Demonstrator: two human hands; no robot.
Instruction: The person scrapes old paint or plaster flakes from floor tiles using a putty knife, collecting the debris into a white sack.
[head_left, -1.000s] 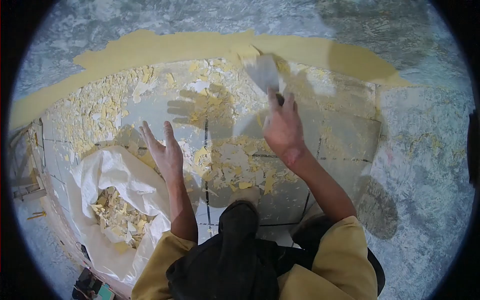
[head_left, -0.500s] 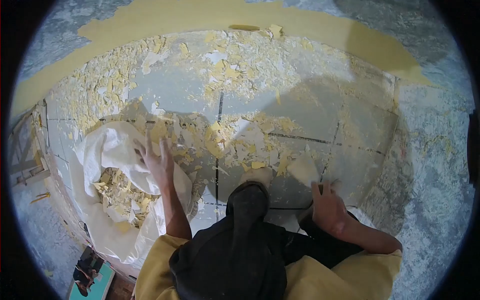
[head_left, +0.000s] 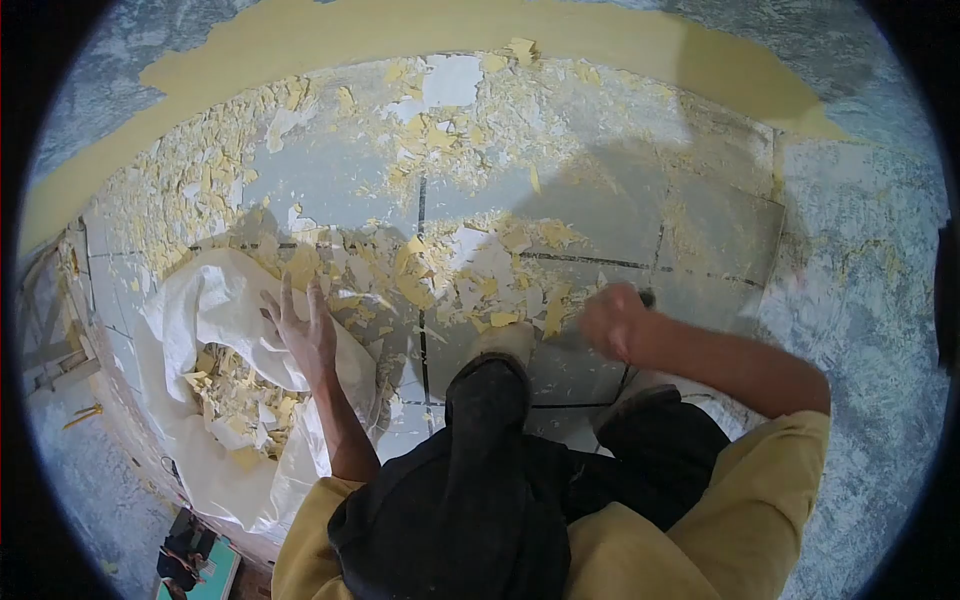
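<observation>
My left hand [head_left: 303, 335] rests at the inner rim of a white sack [head_left: 215, 290], its fingers spread and holding nothing. Yellow and white flakes [head_left: 245, 405] lie inside the sack's open mouth. Over the tiles in front of my feet, my right hand [head_left: 615, 322] is closed in a fist, slightly blurred. A small dark end [head_left: 648, 298] sticks out beside the fist; the rest of what it grips is hidden. Between my hands, a heap of paint chips [head_left: 480, 265] covers part of the grey tiled floor [head_left: 600, 220].
More chips [head_left: 215, 175] line the floor along the wall's base, below a yellow band [head_left: 350, 35]. A rough bluish wall [head_left: 860, 350] stands at the right. My shoe [head_left: 500, 350] is beside the chips. At the lower left, a person [head_left: 178, 568] is near a green surface [head_left: 222, 575].
My right hand has moved up and left, turning into a fist; the pale flat piece by its fingers no longer shows. My left hand stays by the sack. The view has shifted slightly.
</observation>
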